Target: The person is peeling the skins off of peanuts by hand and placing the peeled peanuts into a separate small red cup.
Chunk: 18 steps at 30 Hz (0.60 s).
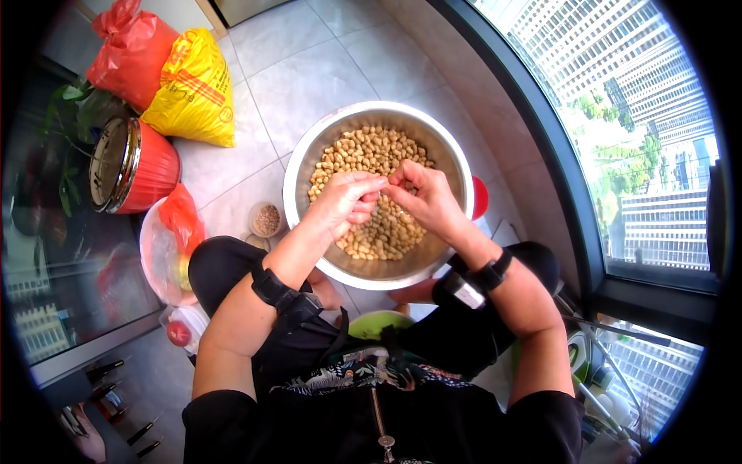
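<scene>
A wide steel basin (pixel 297 185) stands on the floor before me, holding a heap of unshelled peanuts (pixel 375 151). Above the heap my left hand (pixel 348 203) and my right hand (pixel 429 203) meet, thumbs and fingertips pinched together. Whatever lies between the fingertips is too small and covered to make out. Left of the basin sits a small round container (pixel 267 220) with little pinkish-brown pieces in it, perhaps peanut kernels. Part of a green bowl (pixel 379 323) shows between my legs.
At far left are a red plastic bag (pixel 135 54), a yellow bag (pixel 197 89) and a red bucket (pixel 151 166). A pink basin (pixel 154 251) stands by my left knee. Something red (pixel 480 197) peeks out beyond the steel basin's right rim. Windows (pixel 541 100) line the right side.
</scene>
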### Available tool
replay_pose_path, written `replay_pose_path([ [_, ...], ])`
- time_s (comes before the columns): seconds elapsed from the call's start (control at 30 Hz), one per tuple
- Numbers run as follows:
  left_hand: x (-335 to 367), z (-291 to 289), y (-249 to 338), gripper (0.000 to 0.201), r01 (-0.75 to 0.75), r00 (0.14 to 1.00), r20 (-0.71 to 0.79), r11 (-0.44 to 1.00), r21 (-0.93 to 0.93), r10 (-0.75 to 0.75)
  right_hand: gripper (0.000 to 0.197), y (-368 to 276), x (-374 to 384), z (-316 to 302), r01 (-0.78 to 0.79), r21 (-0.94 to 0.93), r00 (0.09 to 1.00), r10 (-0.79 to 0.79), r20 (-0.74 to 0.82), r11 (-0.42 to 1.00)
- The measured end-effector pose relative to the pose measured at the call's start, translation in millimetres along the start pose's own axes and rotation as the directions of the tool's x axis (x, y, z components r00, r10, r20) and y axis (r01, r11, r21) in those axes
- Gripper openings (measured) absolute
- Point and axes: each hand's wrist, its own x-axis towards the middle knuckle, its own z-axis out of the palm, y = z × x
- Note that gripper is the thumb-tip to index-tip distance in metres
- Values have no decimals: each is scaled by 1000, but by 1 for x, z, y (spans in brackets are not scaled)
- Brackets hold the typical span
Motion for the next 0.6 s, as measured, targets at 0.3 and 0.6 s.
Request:
replay_pose_path([
  [0.3, 1, -6, -7, 10, 23, 998, 62, 980, -199, -10, 9, -12, 0, -3, 86, -78, 996, -83, 39, 993],
  [0.6, 7, -2, -12, 11, 35, 998, 56, 967, -253, -22, 11, 6, 2, 1, -215, 428, 976, 203, 75, 878],
])
